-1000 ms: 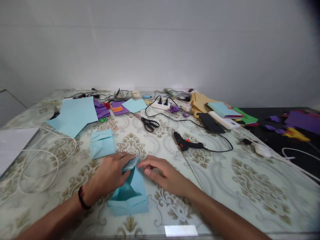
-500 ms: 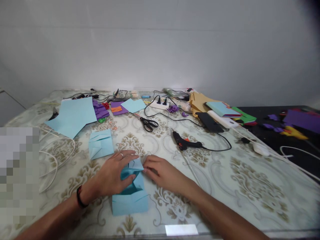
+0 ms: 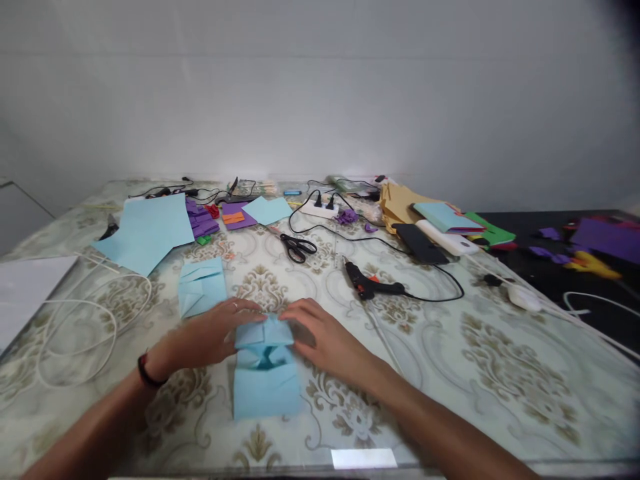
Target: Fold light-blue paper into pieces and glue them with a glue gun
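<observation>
A folded light blue paper [image 3: 267,393] lies on the table in front of me, its middle part standing a little open. My left hand [image 3: 210,333] grips the left side of its far flap, fingertips on the top edge and thumb by the side. On the flap's right side, my right hand [image 3: 323,337] pinches the far corner with its fingers bent. Just beyond my left hand lies a second folded light blue paper [image 3: 203,287], flat and untouched. The fingertips of both hands are slightly blurred.
Black-handled scissors [image 3: 297,248] and a black glue gun [image 3: 370,285] lie beyond my hands. A large blue sheet [image 3: 150,230] is at the back left. White cable [image 3: 113,327] loops at left. A power strip [image 3: 320,209] and a black phone [image 3: 419,243] are farther back.
My left hand has drawn back to the left from over the paper's opening to the flap's side. The far flap now lies flatter and squarer, and the opening has narrowed.
</observation>
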The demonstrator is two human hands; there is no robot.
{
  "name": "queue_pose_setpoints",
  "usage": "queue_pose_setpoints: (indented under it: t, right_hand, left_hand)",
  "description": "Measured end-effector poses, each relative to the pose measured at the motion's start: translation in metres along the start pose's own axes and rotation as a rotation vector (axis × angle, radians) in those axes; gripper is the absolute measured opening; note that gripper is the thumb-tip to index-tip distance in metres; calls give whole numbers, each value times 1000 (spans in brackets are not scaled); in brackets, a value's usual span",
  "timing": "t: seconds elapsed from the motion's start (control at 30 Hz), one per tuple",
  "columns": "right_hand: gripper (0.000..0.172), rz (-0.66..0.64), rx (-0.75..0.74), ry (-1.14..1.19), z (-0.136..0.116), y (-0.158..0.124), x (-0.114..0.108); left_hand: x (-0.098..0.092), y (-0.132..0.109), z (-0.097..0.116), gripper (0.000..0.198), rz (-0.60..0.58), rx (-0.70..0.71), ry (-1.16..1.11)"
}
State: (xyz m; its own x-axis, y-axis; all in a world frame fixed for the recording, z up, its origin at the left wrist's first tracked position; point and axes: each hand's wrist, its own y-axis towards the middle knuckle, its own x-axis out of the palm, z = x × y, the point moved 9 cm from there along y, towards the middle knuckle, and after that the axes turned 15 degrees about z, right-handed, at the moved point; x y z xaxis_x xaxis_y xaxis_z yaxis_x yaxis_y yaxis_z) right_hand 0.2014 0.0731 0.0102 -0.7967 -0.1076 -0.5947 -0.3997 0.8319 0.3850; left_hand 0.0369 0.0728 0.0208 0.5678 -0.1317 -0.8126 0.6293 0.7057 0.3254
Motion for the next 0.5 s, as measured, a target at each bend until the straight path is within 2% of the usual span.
queue_pose_setpoints:
  t: [0.17, 0.33, 0.37, 0.43, 0.5]
  right_hand:
    - [29, 30, -13, 42, 4, 1, 2]
    - [6, 104, 121, 172, 6, 8, -20]
    - [8, 106, 151, 219, 6, 9, -24]
    - [25, 90, 218, 356, 7, 9, -28]
    - [42, 53, 277, 541, 9, 6, -27]
  left_hand:
    - [14, 7, 4, 53, 99, 44, 58]
    - [0, 16, 13, 45, 171, -35, -101]
    - [-5, 18, 17, 39, 186, -52, -144]
    - [-13, 21, 19, 31, 202, -116, -242]
    - [-22, 20, 16, 27, 279, -193, -297]
